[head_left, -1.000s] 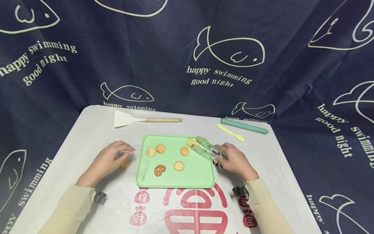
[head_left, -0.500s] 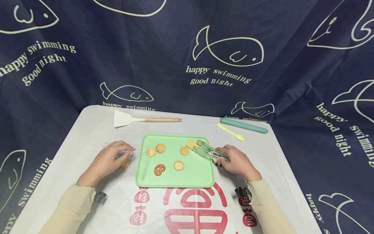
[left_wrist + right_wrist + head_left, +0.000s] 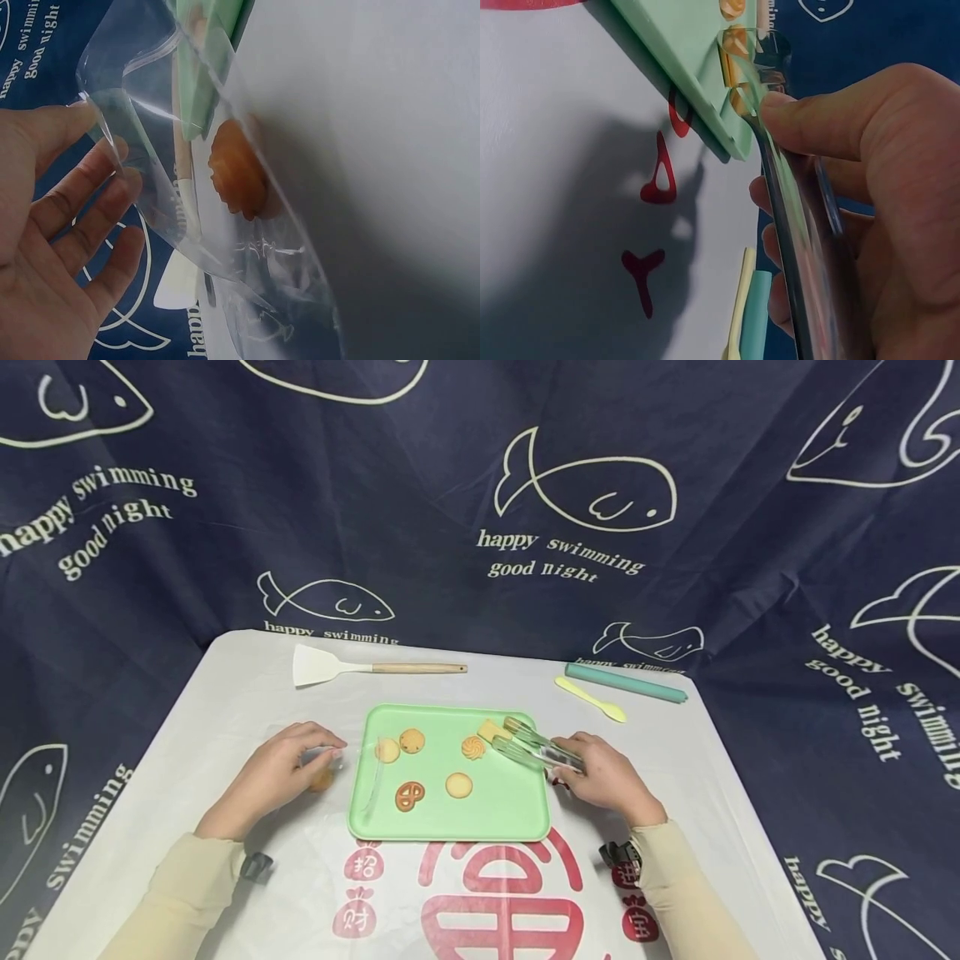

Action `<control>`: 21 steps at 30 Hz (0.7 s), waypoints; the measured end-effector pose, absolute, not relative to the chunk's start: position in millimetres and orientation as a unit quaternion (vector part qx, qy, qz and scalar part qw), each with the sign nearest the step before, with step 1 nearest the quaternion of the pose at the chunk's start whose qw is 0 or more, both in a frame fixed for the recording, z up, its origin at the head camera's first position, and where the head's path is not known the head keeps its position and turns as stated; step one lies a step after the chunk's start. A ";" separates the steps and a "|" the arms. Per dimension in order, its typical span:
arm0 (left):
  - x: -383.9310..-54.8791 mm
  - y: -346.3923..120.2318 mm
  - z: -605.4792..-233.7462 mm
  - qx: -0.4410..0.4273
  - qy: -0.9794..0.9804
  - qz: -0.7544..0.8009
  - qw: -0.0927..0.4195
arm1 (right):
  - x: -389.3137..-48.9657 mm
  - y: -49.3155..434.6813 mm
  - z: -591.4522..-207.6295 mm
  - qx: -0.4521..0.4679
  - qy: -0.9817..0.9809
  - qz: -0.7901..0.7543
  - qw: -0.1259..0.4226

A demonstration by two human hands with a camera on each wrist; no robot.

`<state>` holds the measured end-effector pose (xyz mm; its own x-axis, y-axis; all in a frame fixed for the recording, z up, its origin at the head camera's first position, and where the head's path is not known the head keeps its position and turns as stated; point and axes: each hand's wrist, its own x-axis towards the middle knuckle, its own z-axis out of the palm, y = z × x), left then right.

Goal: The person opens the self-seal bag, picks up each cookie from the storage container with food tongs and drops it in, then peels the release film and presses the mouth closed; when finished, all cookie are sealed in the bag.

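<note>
My left hand (image 3: 273, 772) pinches the edge of a clear plastic bag (image 3: 161, 217) between thumb and fingers, left of the tray. Inside the bag lies a brown ridged cookie (image 3: 238, 169). My right hand (image 3: 606, 775) grips clear tongs (image 3: 551, 752) over the right side of the green tray (image 3: 450, 827). The tongs' tips stand at a square yellow cookie (image 3: 491, 730), partly covering it; whether they squeeze it I cannot tell. A swirl cookie (image 3: 473, 747) lies just left of it. Also on the tray are a pretzel cookie (image 3: 409, 796) and several round cookies (image 3: 459, 785).
Behind the tray lies a white spatula (image 3: 318, 666) with a wooden handle. At the back right are a yellow spoon (image 3: 592, 700) and a teal rod-shaped thing (image 3: 626, 682). The bag's clear mouth overlaps the tray's left edge. A dark blue curtain (image 3: 442, 485) surrounds the table (image 3: 300, 893).
The tongs' arms have come closer together at the square cookie, and my right hand has shifted slightly right and nearer to me. My left hand and the bag have stayed in place.
</note>
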<state>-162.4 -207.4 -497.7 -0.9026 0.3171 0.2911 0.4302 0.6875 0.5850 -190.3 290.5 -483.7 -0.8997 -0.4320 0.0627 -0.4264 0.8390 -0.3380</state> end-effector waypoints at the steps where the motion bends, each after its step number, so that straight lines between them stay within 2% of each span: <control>1: -162.5 -207.5 -498.1 -0.205 -0.914 -0.338 0.085 | -190.7 289.6 -484.9 -0.223 0.959 -0.177 0.008; 21: -163.9 -208.6 -498.5 -0.207 -0.915 -0.335 0.089 | -193.2 287.0 -491.1 -0.213 0.955 -0.206 0.012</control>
<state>-163.9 -208.6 -498.5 -0.8986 0.3191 0.3012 0.4381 0.6900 0.5761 -193.2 287.0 -491.1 -0.9086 -0.4124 0.0657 -0.4028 0.8237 -0.3991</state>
